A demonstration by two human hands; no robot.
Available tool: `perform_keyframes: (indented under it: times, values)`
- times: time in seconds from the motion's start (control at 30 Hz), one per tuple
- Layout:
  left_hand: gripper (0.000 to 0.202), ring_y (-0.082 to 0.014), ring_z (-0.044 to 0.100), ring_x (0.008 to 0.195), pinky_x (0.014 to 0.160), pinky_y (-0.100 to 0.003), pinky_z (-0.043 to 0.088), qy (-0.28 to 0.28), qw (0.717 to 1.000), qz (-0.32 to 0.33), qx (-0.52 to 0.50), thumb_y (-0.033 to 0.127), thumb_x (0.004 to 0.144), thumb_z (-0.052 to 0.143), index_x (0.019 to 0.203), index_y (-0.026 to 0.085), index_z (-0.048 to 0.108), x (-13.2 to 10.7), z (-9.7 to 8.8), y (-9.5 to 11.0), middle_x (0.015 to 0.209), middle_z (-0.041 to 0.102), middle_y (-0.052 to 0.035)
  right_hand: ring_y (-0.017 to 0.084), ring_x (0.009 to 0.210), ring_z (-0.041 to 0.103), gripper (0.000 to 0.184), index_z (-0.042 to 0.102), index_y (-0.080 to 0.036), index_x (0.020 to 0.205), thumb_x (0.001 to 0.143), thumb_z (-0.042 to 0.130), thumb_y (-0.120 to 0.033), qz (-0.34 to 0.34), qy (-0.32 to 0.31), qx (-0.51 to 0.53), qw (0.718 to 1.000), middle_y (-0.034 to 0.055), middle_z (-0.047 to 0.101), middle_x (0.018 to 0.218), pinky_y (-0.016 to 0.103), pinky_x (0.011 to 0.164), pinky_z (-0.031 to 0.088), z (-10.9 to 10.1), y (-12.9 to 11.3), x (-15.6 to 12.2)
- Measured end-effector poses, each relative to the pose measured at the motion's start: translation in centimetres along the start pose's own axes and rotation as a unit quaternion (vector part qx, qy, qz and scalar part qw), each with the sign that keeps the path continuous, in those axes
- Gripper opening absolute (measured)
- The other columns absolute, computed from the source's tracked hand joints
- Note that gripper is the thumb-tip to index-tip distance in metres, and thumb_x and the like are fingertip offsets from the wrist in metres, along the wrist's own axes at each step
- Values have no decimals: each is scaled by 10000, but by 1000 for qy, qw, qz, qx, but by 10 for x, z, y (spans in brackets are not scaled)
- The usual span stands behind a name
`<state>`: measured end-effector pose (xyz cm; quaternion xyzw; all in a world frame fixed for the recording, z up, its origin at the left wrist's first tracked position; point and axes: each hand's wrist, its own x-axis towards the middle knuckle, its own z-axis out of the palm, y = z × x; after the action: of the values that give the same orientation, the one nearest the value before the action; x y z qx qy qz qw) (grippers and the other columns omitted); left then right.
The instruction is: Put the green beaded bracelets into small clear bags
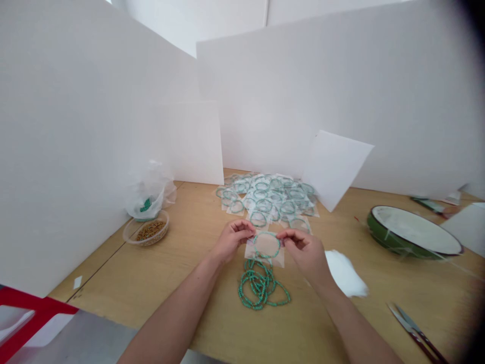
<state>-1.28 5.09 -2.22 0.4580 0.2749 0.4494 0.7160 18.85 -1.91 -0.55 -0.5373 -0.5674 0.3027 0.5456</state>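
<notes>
Both hands [235, 238] [306, 251] pinch a clear, plain-looking bag [267, 246].

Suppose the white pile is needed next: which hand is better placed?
Probably the right hand: it is beside the white pile, while the left hand is farther off, beyond the clear bag. Both hold that bag.

left hand [232, 239] and right hand [307, 252] pinch a bagged bracelet [264, 256].

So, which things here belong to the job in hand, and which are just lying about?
Likely in the job: held bracelet, clear packet, loose bracelets, packeted pile, perhaps white stack.
Apparently lying about: green basin, bladed tool, clear bowl.
</notes>
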Motion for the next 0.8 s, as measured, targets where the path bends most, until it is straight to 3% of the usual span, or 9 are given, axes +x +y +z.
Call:
perform_keyframes:
  times: [0.17,0.4,0.53,0.63,0.8]
  values:
    - [54,-91,591,643,619,-194,437,-12,1000,-7,14,139,637,702,691,143,698,-1,0,3,718,677,-14,181,703,629,183,713,-174,772,801,569,-285,-5,3,11,1000,43,703,725,286,670,495,0,-7,-2]
    - [42,-103,577,606,603,-217,448,-6,999,-2,45,170,625,640,640,131,649,0,-1,4,663,650,-22,163,633,596,247,678,-162,759,766,706,-408,31,7,9,999,36,673,693,273,608,474,6,0,0]
    - [251,-113,587,600,574,-223,450,-3,999,-4,42,295,686,732,818,180,553,-2,2,1,680,639,14,162,643,598,251,670,-169,787,737,746,-403,35,-8,22,999,32,668,711,274,607,478,7,8,0]
    - [426,-113,591,598,567,-218,435,-30,995,-7,92,391,684,791,951,191,525,-3,5,-3,707,652,12,160,640,588,269,672,-170,807,738,752,-418,33,-23,30,999,31,662,714,277,601,475,8,11,0]
    - [433,-102,589,612,619,-228,440,-40,989,-12,141,391,631,842,915,138,635,-3,6,-6,739,667,-19,165,651,582,306,662,-171,790,719,769,-449,35,-31,32,998,34,655,713,283,608,479,7,8,1]
